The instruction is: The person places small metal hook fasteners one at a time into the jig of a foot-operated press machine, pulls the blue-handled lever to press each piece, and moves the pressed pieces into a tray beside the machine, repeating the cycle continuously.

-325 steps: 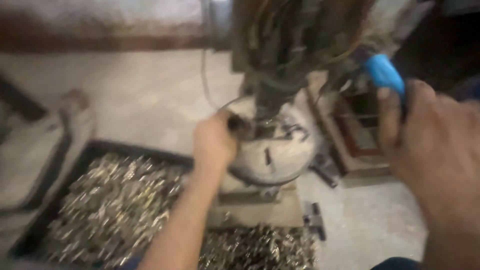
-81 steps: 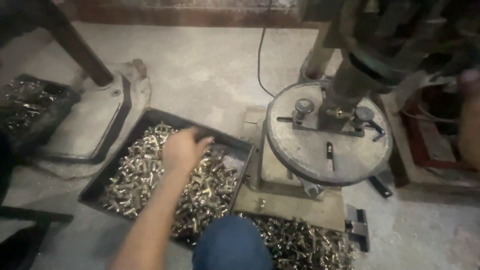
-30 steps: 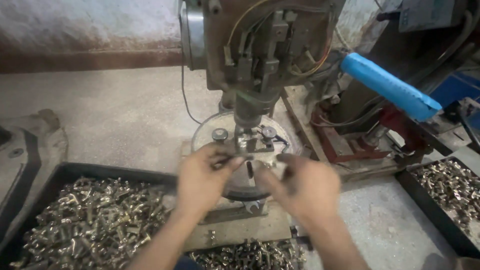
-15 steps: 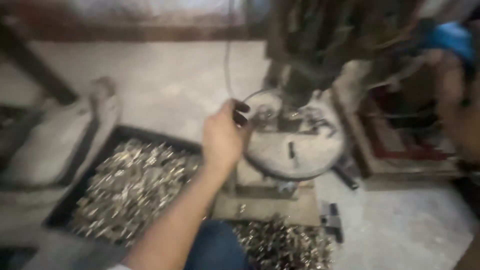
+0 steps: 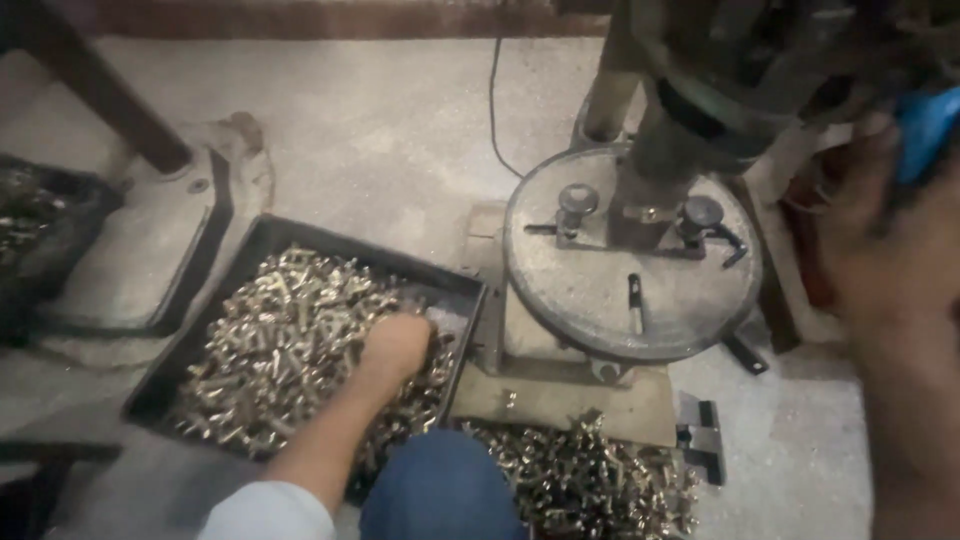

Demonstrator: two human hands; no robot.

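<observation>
2 hands apart; left hand (image 5: 397, 343) dug into the brass parts (image 5: 280, 340) in the black tray (image 5: 300, 236), grip hidden; right hand (image 5: 890, 250) up at the blue lever (image 5: 925, 130), closure unclear; round press table (image 5: 630, 300) lies between.

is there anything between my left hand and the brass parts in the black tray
No, nothing visible. The left hand already rests in the heap of brass parts inside the black tray, touching them directly.

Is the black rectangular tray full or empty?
Nearly full: the black rectangular tray holds heaped small shiny metal parts, with the left hand in them.
</observation>
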